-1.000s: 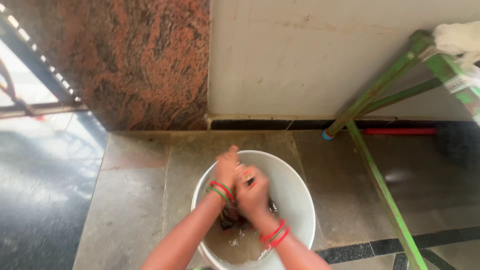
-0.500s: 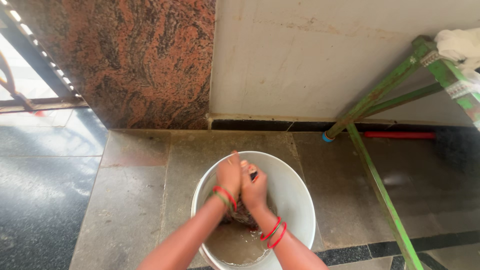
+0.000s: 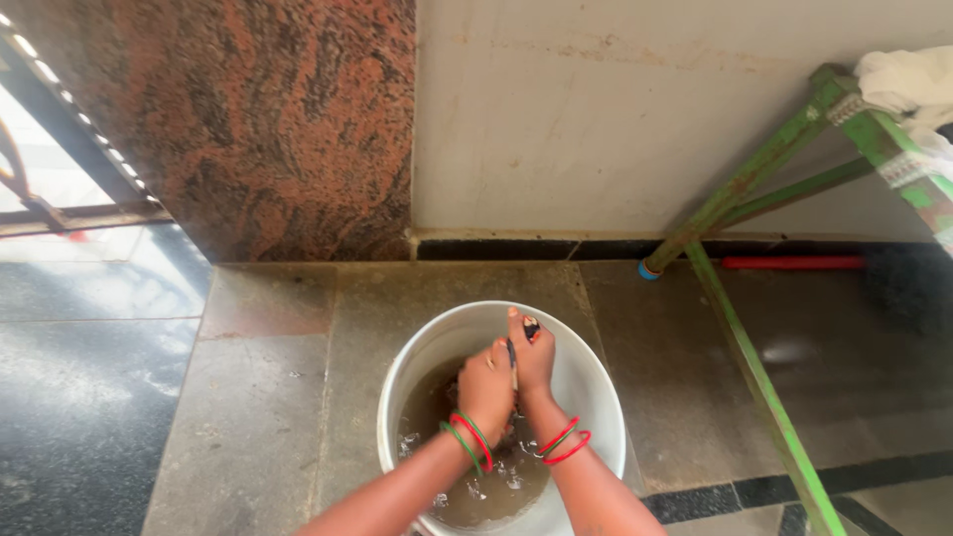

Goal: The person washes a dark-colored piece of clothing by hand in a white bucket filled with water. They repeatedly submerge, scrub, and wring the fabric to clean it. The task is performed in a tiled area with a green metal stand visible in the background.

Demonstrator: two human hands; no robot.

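Note:
Both my hands are inside a white bucket (image 3: 395, 397) that stands on the stone floor and holds murky brown water (image 3: 475, 496). My left hand (image 3: 484, 389) and my right hand (image 3: 534, 359) are pressed together above the water, closed on a small dark wet item (image 3: 529, 327). Only its tip and a thin strip show between the palms, so I cannot tell what it is. Red and green bangles sit on both wrists. Drops splash on the water below the hands.
A green metal ladder frame (image 3: 754, 367) leans at the right with a white cloth (image 3: 908, 84) on top. A red-handled broom (image 3: 794, 263) lies along the wall base. A reddish granite wall panel (image 3: 248, 119) stands behind, and dark wet floor lies to the left.
My hands have lifted slightly out of the water and shifted toward the bucket's far side, still clasped together. The view has tilted a little.

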